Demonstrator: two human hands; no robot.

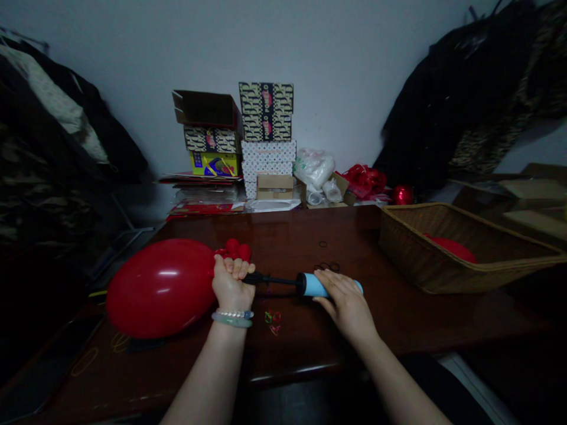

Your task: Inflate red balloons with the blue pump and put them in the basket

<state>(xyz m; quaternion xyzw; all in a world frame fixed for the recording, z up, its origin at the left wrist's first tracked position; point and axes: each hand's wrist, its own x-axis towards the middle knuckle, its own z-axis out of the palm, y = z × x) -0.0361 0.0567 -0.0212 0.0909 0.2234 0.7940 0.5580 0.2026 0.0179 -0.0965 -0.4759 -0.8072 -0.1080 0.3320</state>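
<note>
A large inflated red balloon (162, 288) extends to the left from my left hand (233, 276). That hand is closed around the balloon's neck, at the black nozzle end of a hand pump, and its fingers hide the join. The balloon pump (315, 284) lies level above the table, its black rod showing between my hands and its light blue barrel at the right. My right hand (348, 304) is wrapped over the blue barrel. Behind my left hand sits a small cluster of red balloons (234, 249).
Small coloured rubber bands (273, 321) and black bands (326, 267) lie on the brown table (283, 233). At the right stands a wicker basket (425, 274) with a red balloon inside. Stacked boxes (268, 112) and plastic bags (315, 168) line the wall. Coats hang on both sides.
</note>
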